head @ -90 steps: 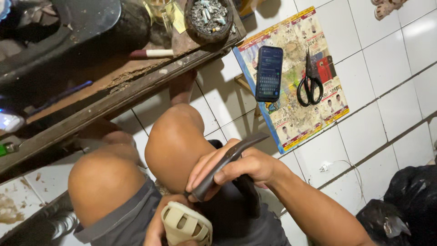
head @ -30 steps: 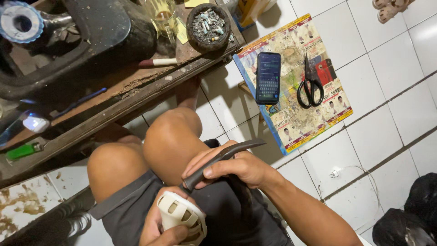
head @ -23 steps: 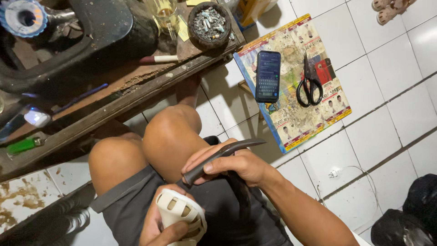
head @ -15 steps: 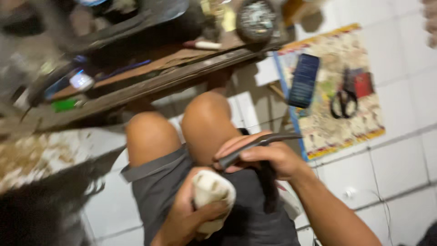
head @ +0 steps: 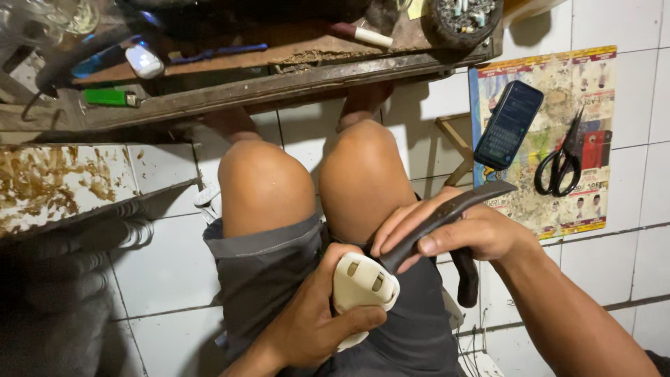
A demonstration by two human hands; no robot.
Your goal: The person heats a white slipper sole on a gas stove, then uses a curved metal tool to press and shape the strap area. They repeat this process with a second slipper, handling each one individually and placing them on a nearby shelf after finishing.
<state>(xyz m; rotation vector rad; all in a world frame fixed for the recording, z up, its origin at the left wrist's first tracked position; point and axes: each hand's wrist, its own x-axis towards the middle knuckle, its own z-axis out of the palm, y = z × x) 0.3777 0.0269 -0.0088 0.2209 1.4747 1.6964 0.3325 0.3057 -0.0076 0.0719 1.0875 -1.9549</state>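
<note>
Fingers of my left hand (head: 314, 328) wrap the cream plug (head: 361, 286) at bottom middle; my right hand (head: 464, 234) grips a dark tool (head: 447, 213).

Looking down now at dark grey fabric shorts (head: 262, 265) with a stitched hem, ending just above both bare knees. Both forearms are bare, no sleeves showing. The left hand (head: 314, 328) and right hand (head: 460, 230) wear no gloves, rings or watch.

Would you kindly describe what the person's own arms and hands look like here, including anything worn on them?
Both hands, the left hand and the right hand, are bare, without gloves. No rings, watch or bands are visible. Both forearms are bare too, with no sleeve in view.
</note>
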